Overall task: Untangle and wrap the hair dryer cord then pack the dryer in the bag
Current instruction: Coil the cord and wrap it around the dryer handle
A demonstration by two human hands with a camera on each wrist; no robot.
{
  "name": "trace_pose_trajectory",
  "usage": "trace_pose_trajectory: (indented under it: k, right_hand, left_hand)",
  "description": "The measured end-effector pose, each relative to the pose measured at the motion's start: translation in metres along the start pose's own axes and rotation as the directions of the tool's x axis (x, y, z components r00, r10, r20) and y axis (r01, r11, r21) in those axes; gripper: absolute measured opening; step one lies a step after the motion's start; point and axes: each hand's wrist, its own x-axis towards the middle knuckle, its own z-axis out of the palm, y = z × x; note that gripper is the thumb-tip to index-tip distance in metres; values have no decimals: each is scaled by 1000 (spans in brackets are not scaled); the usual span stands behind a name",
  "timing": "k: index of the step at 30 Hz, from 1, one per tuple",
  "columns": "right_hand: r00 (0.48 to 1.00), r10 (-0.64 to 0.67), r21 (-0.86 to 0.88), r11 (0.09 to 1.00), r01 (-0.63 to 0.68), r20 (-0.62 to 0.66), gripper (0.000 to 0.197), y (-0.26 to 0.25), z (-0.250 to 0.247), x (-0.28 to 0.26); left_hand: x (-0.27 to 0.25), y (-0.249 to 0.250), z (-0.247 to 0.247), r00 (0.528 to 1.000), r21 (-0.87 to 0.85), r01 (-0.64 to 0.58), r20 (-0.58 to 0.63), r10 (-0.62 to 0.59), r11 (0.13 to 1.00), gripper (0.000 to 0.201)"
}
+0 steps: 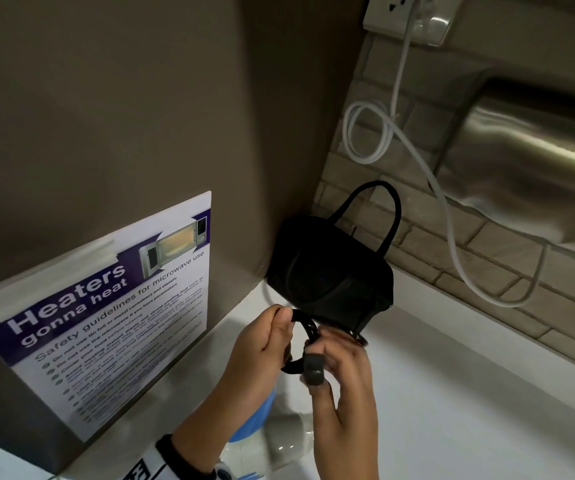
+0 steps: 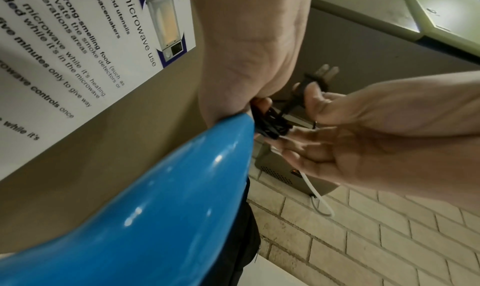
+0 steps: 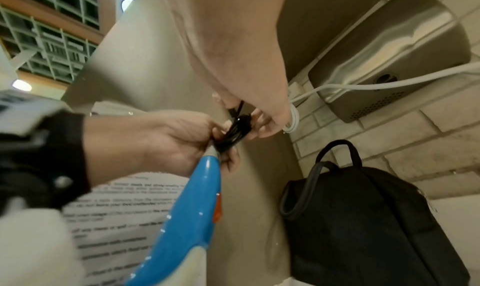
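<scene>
Cord [image 1: 305, 336] coils sit pinched in our left hand [image 1: 265, 344] and right hand [image 1: 341, 372] fingers, and we judge a loosened pinch could spring them apart.

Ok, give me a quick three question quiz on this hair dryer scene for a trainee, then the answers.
1. True or false: the dryer is already inside the bag.
2. What do both hands, left and right, hold? A: the black cord; B: the white cable; C: the bag's handle.
3. Fill in: the sign gives safety guidelines for ____ use.

Key: 1 false, the blue dryer hangs below the hands, outside the bag. 2 A, with the plug sticking out. 3 microwave.
</scene>
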Motion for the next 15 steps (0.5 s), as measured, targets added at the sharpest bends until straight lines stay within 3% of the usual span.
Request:
trace_pose_trajectory:
  k: [2, 4, 5, 6, 7, 8, 10, 13, 15]
  right_hand:
    - [1000, -14, 55, 998, 15, -14, 58, 4, -5, -12]
    - [997, -75, 174, 981, 80, -35, 49, 7, -10, -15]
    - [993, -120, 381, 917, 118, -18, 33, 13, -14, -15]
    - [985, -169, 651, 750, 116, 20, 17, 19, -17, -14]
    - [981, -193, 812, 573, 113, -1, 18, 19, -22, -10]
    - [999, -15, 873, 486, 51, -50, 24, 14, -36, -3]
    - [968, 249, 927, 368, -72, -23, 34, 20, -57, -3]
    - [942, 334, 932, 343, -116, -6, 39, 54, -78, -12]
    - [847, 531, 880, 401, -254, 3, 46, 49, -75, -11]
  left_hand:
    - [6, -5, -3, 998, -45, 50, -26, -51, 998, 39]
    - [11, -7, -9, 994, -81, 104, -30, -107, 991, 39]
    - [13, -7, -12, 991, -100, 127, -22, -130, 987, 38]
    - [14, -7, -14, 989, -131, 146, -8, -148, 981, 37]
    - [14, -6, -16, 986, -172, 165, 14, -165, 971, 36]
    - [15, -5, -17, 982, -218, 189, 38, -185, 957, 36]
    - [18, -5, -18, 965, -326, 261, 111, -237, 909, 38]
    - [18, -6, -18, 955, -413, 288, 192, -226, 864, 37]
    - [15, -6, -16, 957, -406, 275, 200, -209, 871, 39]
